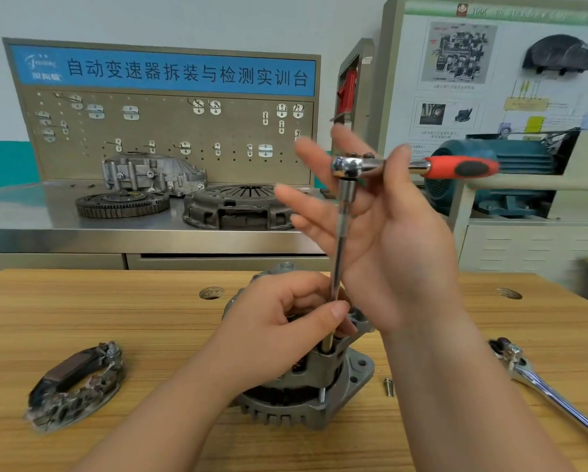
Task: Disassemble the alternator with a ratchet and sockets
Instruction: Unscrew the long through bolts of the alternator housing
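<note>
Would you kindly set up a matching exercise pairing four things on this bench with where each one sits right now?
Things:
1. red-handled ratchet
2. chrome ratchet
3. loose bolt
4. removed dark part

Places:
A. on the wooden table, far left
B. atop the extension bar that the left hand pinches, above the alternator
C. on the table, near its right edge
D. on the table, just right of the alternator's base

Pairs: 1-B, 2-C, 3-D, 4-A
</note>
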Available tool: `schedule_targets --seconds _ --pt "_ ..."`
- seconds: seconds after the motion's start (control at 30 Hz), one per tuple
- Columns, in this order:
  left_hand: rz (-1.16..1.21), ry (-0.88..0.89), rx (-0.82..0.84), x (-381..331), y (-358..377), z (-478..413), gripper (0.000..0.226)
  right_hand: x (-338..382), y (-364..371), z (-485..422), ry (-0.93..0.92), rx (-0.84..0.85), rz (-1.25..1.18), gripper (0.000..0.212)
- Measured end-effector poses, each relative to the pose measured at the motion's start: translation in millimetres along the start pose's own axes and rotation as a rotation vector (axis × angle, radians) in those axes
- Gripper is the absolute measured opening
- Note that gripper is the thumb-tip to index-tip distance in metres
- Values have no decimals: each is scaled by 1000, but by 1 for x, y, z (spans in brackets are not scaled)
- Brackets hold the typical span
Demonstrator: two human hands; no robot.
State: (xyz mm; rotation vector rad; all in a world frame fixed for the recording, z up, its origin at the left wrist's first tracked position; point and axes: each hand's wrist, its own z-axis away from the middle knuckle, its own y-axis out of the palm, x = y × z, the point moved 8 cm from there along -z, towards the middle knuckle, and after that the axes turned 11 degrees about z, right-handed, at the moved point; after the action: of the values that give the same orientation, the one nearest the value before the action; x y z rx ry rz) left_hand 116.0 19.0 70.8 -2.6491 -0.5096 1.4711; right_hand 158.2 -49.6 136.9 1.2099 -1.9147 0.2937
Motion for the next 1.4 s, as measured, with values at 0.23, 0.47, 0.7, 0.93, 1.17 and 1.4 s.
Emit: schedule_targets --seconds 0.23,0.47,0.7,0.93,1.17,1.4 --pt "-61 -26 -10 4 -2 -1 10 22 -8 6 -292 -156 391 24" --pt "10 3 -7 0 0 0 20 -1 2 1 2 -1 14 41" --pt "-19 -8 -6 5 -2 -1 26 4 -3 3 -108 -114 120 29" --pt "-13 28 10 1 1 -1 19 5 0 3 -84 -61 29 33" --pt "-43 12 5 1 0 0 13 6 -2 4 -96 -115 100 34" --pt "-21 -8 -17 0 0 1 26 7 1 2 -75 -61 73 38"
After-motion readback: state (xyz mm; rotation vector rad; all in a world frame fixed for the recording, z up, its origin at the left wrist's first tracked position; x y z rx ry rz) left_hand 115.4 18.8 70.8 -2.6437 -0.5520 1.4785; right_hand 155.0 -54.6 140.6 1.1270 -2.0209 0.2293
